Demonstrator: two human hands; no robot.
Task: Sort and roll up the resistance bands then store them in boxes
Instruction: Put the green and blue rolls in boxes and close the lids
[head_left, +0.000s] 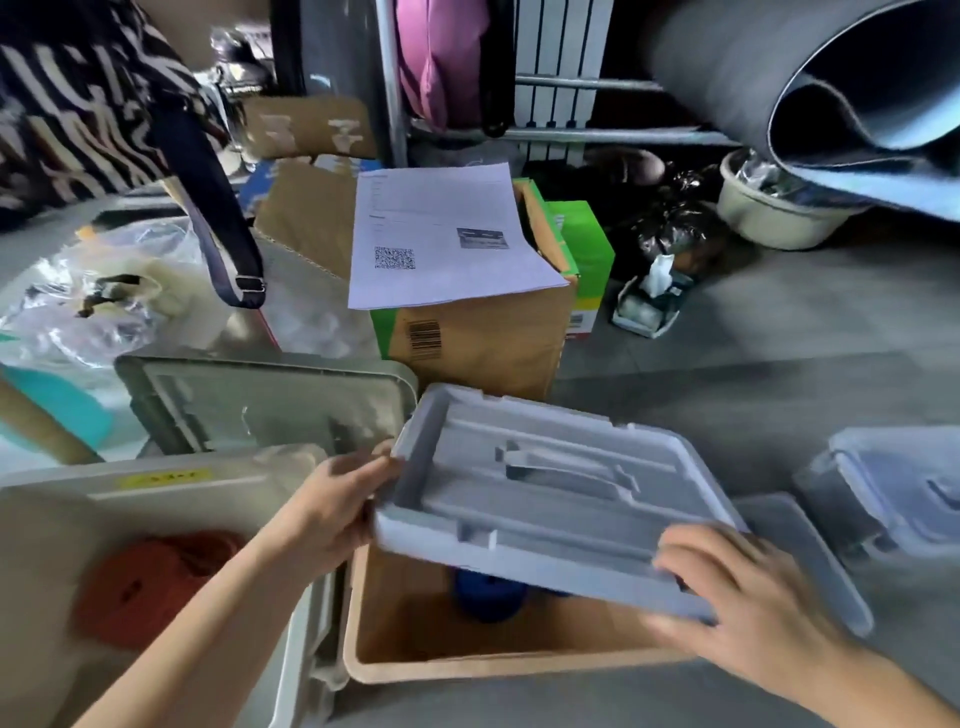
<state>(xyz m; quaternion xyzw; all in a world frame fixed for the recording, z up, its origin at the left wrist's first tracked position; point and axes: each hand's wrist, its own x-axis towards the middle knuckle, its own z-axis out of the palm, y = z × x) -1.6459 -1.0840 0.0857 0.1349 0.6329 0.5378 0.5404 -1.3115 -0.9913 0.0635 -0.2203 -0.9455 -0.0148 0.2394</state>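
Observation:
A grey plastic lid (540, 499) with a moulded handle hangs tilted above an open tan box (415, 660) on the floor. My left hand (337, 509) grips the lid's left edge. My right hand (737, 597) grips its near right edge, thumb underneath. Inside the tan box a rolled blue band (485, 597) shows below the lid. To the left stands a white box (47, 545) holding rolled red bands (150, 582).
Another grey lid (249, 400) leans behind the white box. A closed clear box (893, 488) sits at the right. A cardboard box (483, 338) with a printed sheet (441, 239) on top stands behind, beside a tissue pack (649, 301), a basin (774, 213) and plastic bags (93, 301).

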